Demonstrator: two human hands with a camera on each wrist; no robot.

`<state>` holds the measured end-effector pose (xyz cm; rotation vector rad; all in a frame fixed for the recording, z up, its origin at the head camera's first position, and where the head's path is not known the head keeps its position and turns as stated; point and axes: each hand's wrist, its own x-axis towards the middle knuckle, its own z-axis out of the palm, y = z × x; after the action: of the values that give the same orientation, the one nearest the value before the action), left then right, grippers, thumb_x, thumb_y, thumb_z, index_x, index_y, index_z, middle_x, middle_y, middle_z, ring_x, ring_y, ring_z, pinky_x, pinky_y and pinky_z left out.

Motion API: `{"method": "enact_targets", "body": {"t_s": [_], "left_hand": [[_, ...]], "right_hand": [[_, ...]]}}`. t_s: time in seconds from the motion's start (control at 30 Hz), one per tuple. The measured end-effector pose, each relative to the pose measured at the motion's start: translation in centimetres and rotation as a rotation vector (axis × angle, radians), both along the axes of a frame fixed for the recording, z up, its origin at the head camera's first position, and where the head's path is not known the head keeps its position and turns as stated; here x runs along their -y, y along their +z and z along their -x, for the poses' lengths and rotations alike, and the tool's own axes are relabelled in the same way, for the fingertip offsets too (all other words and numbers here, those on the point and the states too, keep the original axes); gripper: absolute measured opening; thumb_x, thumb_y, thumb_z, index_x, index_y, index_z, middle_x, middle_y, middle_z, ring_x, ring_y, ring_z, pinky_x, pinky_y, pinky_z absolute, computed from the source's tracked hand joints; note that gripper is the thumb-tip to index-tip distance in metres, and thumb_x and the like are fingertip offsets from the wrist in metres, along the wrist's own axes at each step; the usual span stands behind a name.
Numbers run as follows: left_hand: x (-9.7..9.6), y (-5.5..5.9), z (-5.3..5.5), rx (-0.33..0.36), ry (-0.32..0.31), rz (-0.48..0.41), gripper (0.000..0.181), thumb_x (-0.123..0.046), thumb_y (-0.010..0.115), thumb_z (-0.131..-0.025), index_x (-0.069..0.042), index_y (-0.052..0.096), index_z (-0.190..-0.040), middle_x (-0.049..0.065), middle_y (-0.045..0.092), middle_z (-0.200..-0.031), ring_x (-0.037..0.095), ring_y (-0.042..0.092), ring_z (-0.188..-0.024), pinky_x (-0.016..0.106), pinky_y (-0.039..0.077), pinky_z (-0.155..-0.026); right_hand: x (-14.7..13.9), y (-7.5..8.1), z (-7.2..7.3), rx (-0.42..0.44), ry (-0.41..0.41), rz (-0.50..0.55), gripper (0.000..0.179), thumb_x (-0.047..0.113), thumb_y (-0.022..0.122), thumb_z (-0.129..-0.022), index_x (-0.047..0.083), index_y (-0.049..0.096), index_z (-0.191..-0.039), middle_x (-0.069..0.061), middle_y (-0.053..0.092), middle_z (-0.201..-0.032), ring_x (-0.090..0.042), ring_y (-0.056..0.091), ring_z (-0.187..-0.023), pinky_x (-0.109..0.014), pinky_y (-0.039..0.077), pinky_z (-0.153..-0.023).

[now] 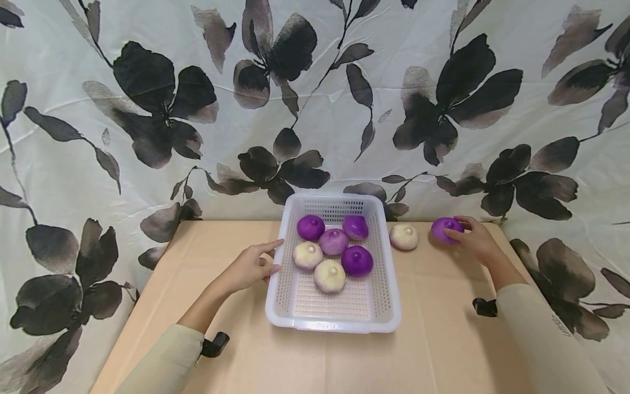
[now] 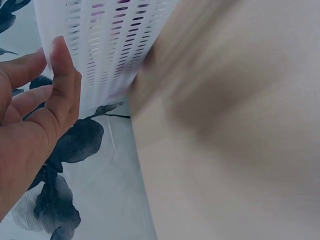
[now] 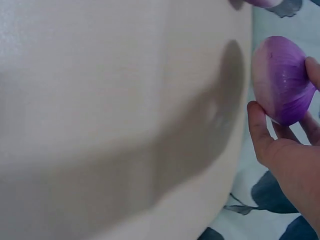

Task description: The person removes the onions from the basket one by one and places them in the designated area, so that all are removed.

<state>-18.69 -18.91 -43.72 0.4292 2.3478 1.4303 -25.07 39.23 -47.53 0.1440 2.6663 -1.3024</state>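
Observation:
A white plastic basket [image 1: 334, 323] with perforated walls stands on the table, holding several onions. Purple onions [image 1: 357, 261] lie mostly toward its back and right, while two pale ones, including this cream onion [image 1: 330, 276], sit nearer the front and left. At the basket's left rim, my left hand [image 1: 251, 267] holds on with its fingertips; the left wrist view shows fingers against the outer wall [image 2: 115, 45]. Off to the right, my right hand [image 1: 474, 241] grips a purple onion [image 3: 284, 80] between thumb and fingers near the table's back edge. Another pale onion [image 1: 404, 237] rests between the basket and this hand.
The tan-covered table [image 1: 433, 339] ends just behind the basket. A floral cloth [image 1: 344, 109] hangs as a backdrop along the back and sides. Small black devices [image 1: 215, 345] are worn at both wrists.

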Motion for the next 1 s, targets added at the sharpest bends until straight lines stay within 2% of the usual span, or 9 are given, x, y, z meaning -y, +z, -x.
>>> {"method": "enact_targets", "body": {"t_s": [0.13, 0.2, 0.27, 0.33, 0.4, 0.73, 1.0], "left_hand": [[-0.1, 0.0, 0.0, 0.005, -0.002, 0.000, 0.065, 0.003, 0.065, -0.097, 0.005, 0.037, -0.156, 0.027, 0.055, -0.119, 0.017, 0.069, -0.070, 0.044, 0.065, -0.067], [-0.1, 0.0, 0.0, 0.006, -0.003, -0.001, 0.066, 0.003, 0.065, -0.097, 0.004, 0.037, -0.156, 0.027, 0.055, -0.119, 0.017, 0.069, -0.070, 0.045, 0.065, -0.067], [-0.1, 0.0, 0.0, 0.006, -0.005, -0.003, 0.066, 0.003, 0.065, -0.097, 0.005, 0.037, -0.156, 0.027, 0.055, -0.119, 0.017, 0.069, -0.071, 0.046, 0.065, -0.067], [-0.1, 0.0, 0.0, 0.005, -0.005, -0.001, 0.066, 0.003, 0.066, -0.097, 0.004, 0.037, -0.156, 0.027, 0.055, -0.120, 0.017, 0.069, -0.071, 0.046, 0.065, -0.067], [-0.1, 0.0, 0.0, 0.003, 0.000, 0.003, 0.066, 0.003, 0.066, -0.097, 0.004, 0.038, -0.156, 0.027, 0.055, -0.119, 0.017, 0.069, -0.071, 0.046, 0.065, -0.067], [-0.1, -0.1, 0.1, 0.001, 0.004, -0.006, 0.066, 0.003, 0.066, -0.097, 0.005, 0.037, -0.156, 0.028, 0.055, -0.120, 0.017, 0.069, -0.071, 0.036, 0.064, -0.063], [-0.1, -0.1, 0.1, 0.006, 0.003, 0.002, 0.066, 0.003, 0.065, -0.097, 0.004, 0.038, -0.156, 0.028, 0.055, -0.121, 0.017, 0.069, -0.072, 0.046, 0.065, -0.067]], "right_hand": [[0.0, -1.2, 0.1, 0.026, -0.006, -0.026, 0.084, 0.042, 0.058, -0.105, -0.009, 0.021, -0.159, -0.042, 0.027, -0.156, -0.056, 0.034, -0.142, -0.046, 0.053, -0.106], [0.0, -1.6, 0.2, 0.028, -0.007, -0.044, 0.082, 0.044, 0.057, -0.105, -0.010, 0.023, -0.158, -0.043, 0.028, -0.155, -0.056, 0.036, -0.140, -0.045, 0.055, -0.104], [0.1, -1.9, 0.2, 0.029, -0.006, -0.066, 0.081, 0.045, 0.055, -0.106, -0.010, 0.023, -0.157, -0.043, 0.028, -0.154, -0.057, 0.034, -0.141, -0.052, 0.051, -0.109], [0.1, -2.0, 0.3, 0.036, -0.009, -0.077, 0.082, 0.046, 0.053, -0.106, -0.010, 0.023, -0.157, -0.044, 0.027, -0.155, -0.059, 0.032, -0.142, -0.061, 0.043, -0.115], [0.2, -2.0, 0.3, 0.052, -0.019, -0.072, 0.083, 0.047, 0.051, -0.107, -0.010, 0.021, -0.158, -0.044, 0.023, -0.156, -0.060, 0.028, -0.144, -0.065, 0.037, -0.117], [0.0, -1.9, 0.5, 0.094, -0.023, -0.053, 0.093, 0.052, 0.050, -0.105, -0.006, 0.006, -0.162, -0.045, 0.015, -0.158, -0.063, 0.021, -0.146, -0.066, 0.032, -0.119], [-0.2, -2.3, 0.4, 0.094, -0.003, -0.061, 0.094, 0.053, 0.051, -0.105, -0.006, 0.004, -0.162, -0.044, 0.016, -0.159, -0.063, 0.021, -0.145, -0.067, 0.033, -0.118]]}}
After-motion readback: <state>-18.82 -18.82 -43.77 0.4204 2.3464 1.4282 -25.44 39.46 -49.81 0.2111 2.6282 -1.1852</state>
